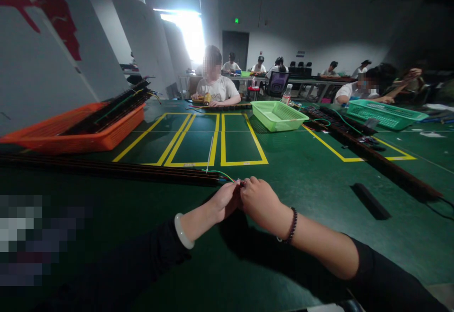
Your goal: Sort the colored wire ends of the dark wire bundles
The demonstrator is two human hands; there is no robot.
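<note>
Tabletop (319,194) of dark green, marked with yellow taped rectangles (209,139), stretches far beyond the fingers on every side. Long dark strips (106,170) lie across it from the far left edge and end just left of the fingers. Beyond and left of the fingers sits an orange basket (81,132) loaded with more dark strips. Beyond and slightly right stands a light green basket (278,115); a second, teal basket (386,114) lies farther right, near another person's arm. A long dark rail (376,158) runs diagonally well to the right of the fingers, with a short black bar (371,201) lying apart between it and the right hand.

Left hand (225,201) and right hand (260,203) meet knuckle to knuckle, fingers (236,190) closed together, pinching thin coloured wires (222,174) that come off the end of the dark strips; the wires sit right at the fingertips, curving back to the left. What exactly is pinched there is too small to tell.

Open green surface lies directly ahead of the fingers up to the yellow rectangles, and to the right as far as the black bar. The near edge shows only at the lower right corner. Other people sit at the far side.
</note>
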